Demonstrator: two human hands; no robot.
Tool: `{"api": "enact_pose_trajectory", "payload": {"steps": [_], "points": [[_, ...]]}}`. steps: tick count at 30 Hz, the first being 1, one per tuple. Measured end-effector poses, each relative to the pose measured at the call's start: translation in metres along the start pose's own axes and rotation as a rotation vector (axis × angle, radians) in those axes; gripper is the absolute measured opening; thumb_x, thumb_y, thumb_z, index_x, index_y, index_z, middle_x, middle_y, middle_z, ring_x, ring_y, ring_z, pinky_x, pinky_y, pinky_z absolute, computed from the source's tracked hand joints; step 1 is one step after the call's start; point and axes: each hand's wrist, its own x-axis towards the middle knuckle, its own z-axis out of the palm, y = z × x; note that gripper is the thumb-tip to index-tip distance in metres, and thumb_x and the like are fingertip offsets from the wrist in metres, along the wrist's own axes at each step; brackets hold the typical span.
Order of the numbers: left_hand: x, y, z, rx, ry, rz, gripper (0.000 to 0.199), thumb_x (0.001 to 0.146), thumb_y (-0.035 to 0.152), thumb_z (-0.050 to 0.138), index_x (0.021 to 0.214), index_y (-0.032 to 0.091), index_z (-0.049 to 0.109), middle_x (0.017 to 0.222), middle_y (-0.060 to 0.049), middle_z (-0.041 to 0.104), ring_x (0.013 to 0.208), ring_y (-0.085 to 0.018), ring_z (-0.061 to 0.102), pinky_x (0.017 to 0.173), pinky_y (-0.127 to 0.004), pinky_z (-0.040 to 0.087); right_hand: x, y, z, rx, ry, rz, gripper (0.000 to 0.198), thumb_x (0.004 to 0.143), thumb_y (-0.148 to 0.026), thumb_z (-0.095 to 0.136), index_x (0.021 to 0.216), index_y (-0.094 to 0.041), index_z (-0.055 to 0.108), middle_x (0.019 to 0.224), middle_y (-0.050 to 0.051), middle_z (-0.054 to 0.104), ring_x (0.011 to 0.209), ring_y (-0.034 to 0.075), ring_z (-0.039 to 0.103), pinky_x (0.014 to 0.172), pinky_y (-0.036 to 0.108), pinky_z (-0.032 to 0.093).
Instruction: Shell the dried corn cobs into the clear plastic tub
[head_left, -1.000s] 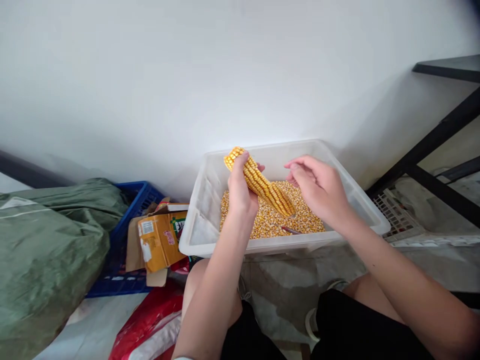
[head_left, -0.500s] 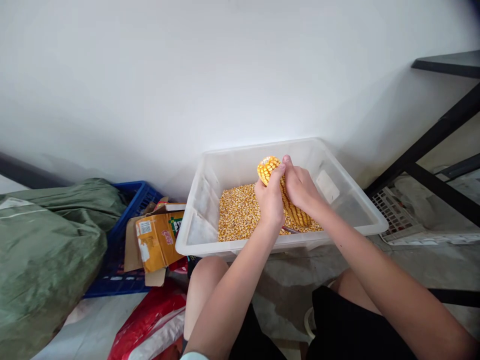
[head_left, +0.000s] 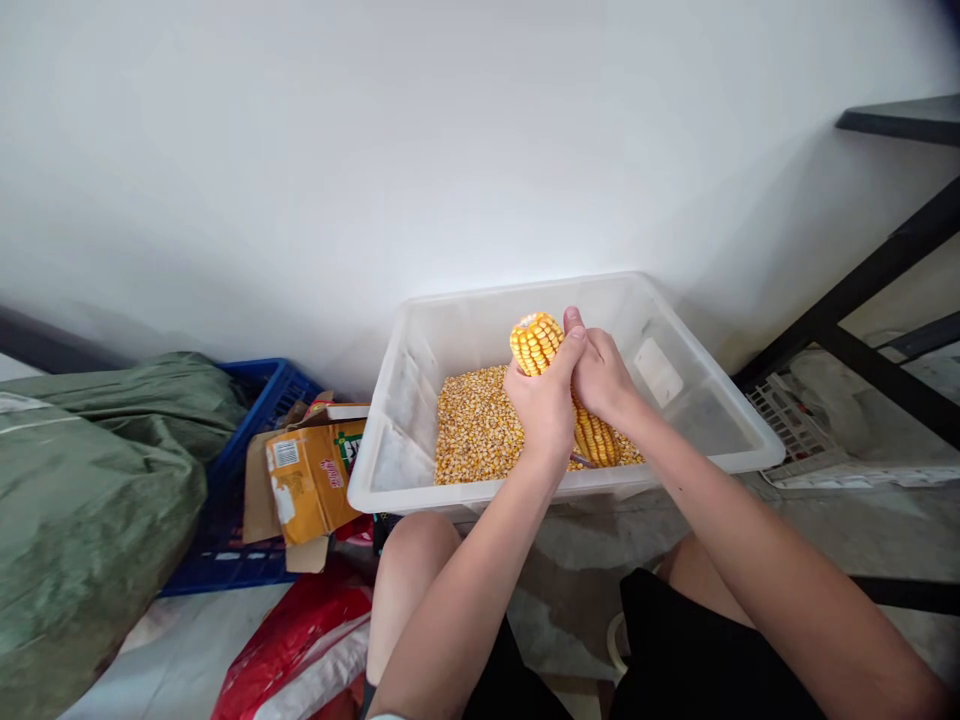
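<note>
A yellow corn cob [head_left: 535,342] is tilted over the tub, its blunt end up and its rows of kernels showing. My left hand [head_left: 546,405] is wrapped round its upper part, thumb lying along it. My right hand [head_left: 600,372] grips from the other side, its thumb pointing up beside the left thumb. Below the hands more cob shows; whether it is the same one I cannot tell. Loose corn kernels [head_left: 476,425] cover the floor of the translucent plastic tub [head_left: 382,455]. A thin dark edge of something shows under the cob, mostly hidden.
The tub stands against a white wall [head_left: 450,150], just beyond my knees. At left are a green sack [head_left: 97,500], a blue crate [head_left: 225,570], a torn orange carton [head_left: 311,485] and a red bag [head_left: 300,640]. A black metal frame [head_left: 847,280] stands at right.
The cob has turned a little in my hands, and its lower end sits slightly further left. My left thumb has shifted right, against the right hand. The view has moved slightly.
</note>
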Motion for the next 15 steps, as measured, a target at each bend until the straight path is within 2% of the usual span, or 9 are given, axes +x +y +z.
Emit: {"api": "enact_pose_trajectory", "payload": {"steps": [9,15], "points": [[-0.0009,-0.0015,0.0019,-0.070,0.032,-0.018,0.034,0.065,0.039,0.085,0.074,0.017,0.061,0.079,-0.002,0.062,0.069,-0.013,0.059,0.069,-0.029,0.049,0.0060,0.0030,-0.0040,0.019,-0.082,0.007,0.064,0.091,-0.075,0.031,0.055,-0.022,0.031,0.052,-0.001,0.033,0.051,0.011,0.033,0.047,0.028,0.024],[-0.0008,-0.0023,0.0008,-0.053,0.002,-0.039,0.035,0.061,0.037,0.086,0.075,0.017,0.061,0.079,-0.002,0.062,0.071,-0.015,0.060,0.070,-0.030,0.048,0.0061,0.0070,-0.0029,0.039,-0.067,0.014,0.064,0.090,-0.076,0.030,0.055,-0.022,0.032,0.051,-0.002,0.035,0.051,0.011,0.034,0.048,0.028,0.026]]}}
